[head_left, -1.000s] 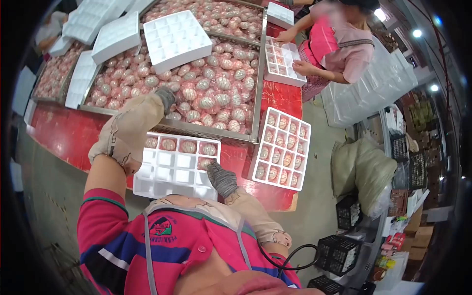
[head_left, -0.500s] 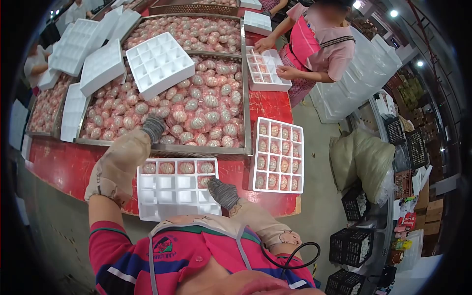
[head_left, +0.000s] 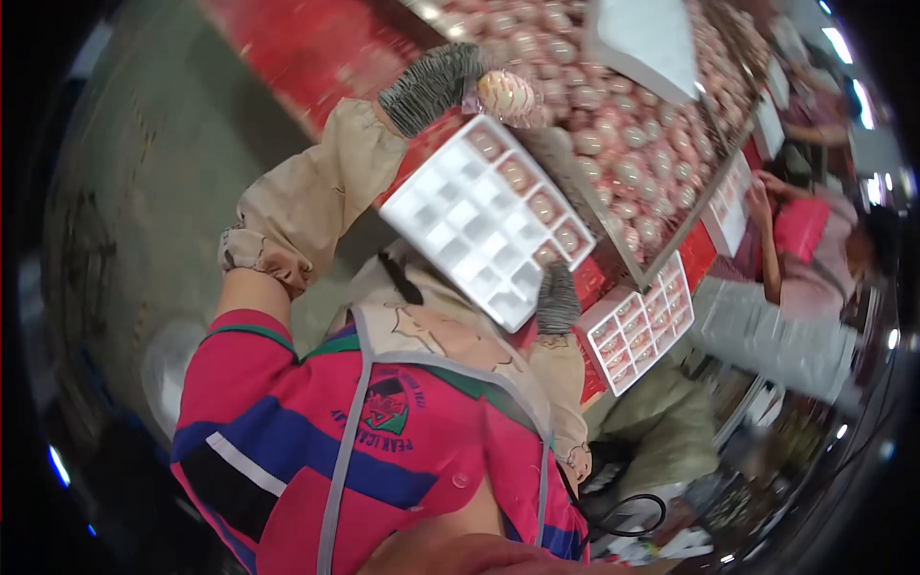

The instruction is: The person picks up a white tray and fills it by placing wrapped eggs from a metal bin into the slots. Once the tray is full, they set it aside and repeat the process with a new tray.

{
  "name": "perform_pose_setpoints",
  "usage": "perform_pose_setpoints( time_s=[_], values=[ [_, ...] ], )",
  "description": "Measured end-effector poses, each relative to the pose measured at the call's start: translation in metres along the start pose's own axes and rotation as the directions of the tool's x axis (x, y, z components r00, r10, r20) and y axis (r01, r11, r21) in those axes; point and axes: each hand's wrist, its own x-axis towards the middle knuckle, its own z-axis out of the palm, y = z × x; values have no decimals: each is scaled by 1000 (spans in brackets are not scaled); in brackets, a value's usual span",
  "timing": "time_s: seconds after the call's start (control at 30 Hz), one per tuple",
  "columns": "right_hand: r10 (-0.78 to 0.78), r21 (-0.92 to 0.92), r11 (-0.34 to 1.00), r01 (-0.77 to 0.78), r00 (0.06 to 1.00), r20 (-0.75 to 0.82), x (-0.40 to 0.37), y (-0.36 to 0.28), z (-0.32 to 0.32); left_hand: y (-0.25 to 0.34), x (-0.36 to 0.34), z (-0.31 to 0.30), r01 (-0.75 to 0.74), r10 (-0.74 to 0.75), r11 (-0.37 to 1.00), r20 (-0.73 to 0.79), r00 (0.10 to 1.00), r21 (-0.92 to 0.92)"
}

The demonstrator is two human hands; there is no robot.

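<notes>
My left hand (head_left: 436,88), in a grey striped glove, is closed on a wrapped egg (head_left: 506,94) at the far corner of a white foam tray (head_left: 443,233). The egg is pale with reddish stripes under shiny film. One row of the tray's compartments holds wrapped eggs (head_left: 517,175); another egg (head_left: 547,253) sits beside that row. My right hand (head_left: 558,302), gloved alike, reaches over the tray's near right edge. Its fingers are together at that last egg, their tips partly hidden and blurred.
Behind the tray stands a metal-edged bin (head_left: 594,206) heaped with wrapped eggs, with a white foam tray (head_left: 647,43) on top. A filled tray (head_left: 637,331) lies to the right on the red table (head_left: 307,48). Further right, a person (head_left: 815,230) handles another tray.
My view has swung and tilted, so the scene appears rotated. My left hand has come from the bin to the tray with a wrapped egg. My right hand stays at the tray's edge.
</notes>
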Motion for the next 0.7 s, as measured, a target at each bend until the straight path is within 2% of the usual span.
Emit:
perform_pose_setpoints(
  time_s=[0.03,0.07,0.1,0.13,0.2,0.23,0.27,0.33,0.37,0.4,0.47,0.5,0.53,0.57,0.6,0.63,0.7],
  values=[
    [-9,68,998,8,1000,12,3,-6,-7,14,-26,-18,15,6,902,47,999,-431],
    [7,92,996,-13,997,73,5,-6,-7,17,-56,-38,10,47,624,50,998,-782],
    [-11,134,991,0,996,84,7,-6,-9,-15,-93,-63,-321,253,906,-254,934,-277],
    [-27,178,984,11,996,88,11,-9,-11,-23,-130,-87,-312,224,915,-320,920,-255],
    [4,88,996,-30,961,277,25,-23,-23,-40,-203,-126,-269,-46,813,-518,854,-516],
    [-42,51,998,33,984,175,26,-30,-21,-43,-236,-143,-279,-68,819,-568,820,-501],
    [15,-39,999,-7,979,204,28,-38,-23,-44,-267,-159,-208,-249,732,-539,805,-649],
    [-170,-177,971,161,985,-35,23,-47,-16,-52,-328,-187,-119,-548,444,-375,748,-888],
    [-207,-182,962,202,978,-5,25,-62,-13,-127,-381,-200,-136,-707,259,-284,648,-956],
    [-204,-168,965,200,979,-6,25,-71,0,-163,-405,-188,-172,-717,224,-282,638,-959],
    [-202,-140,969,203,979,15,28,-106,-2,-167,-436,-186,7,-663,2,4,748,-1000],
    [-227,-99,968,231,972,59,32,-127,1,-196,-458,-173,-39,-801,126,-124,586,-991],
    [-245,-60,966,252,964,98,34,-144,8,-223,-478,-161,-42,-803,117,-119,584,-992],
    [-230,22,973,229,963,140,33,-160,17,-249,-492,-152,13,-847,171,-141,513,-985],
    [-223,13,974,224,960,167,31,-158,38,-271,-499,-145,78,-880,221,-164,445,-972],
    [-181,-48,980,191,970,164,29,-167,46,-291,-498,-135,94,-878,217,-152,454,-972],
    [-111,-129,983,130,983,144,27,-175,50,-322,-479,-122,222,-972,202,-166,168,-954]
  ],
)
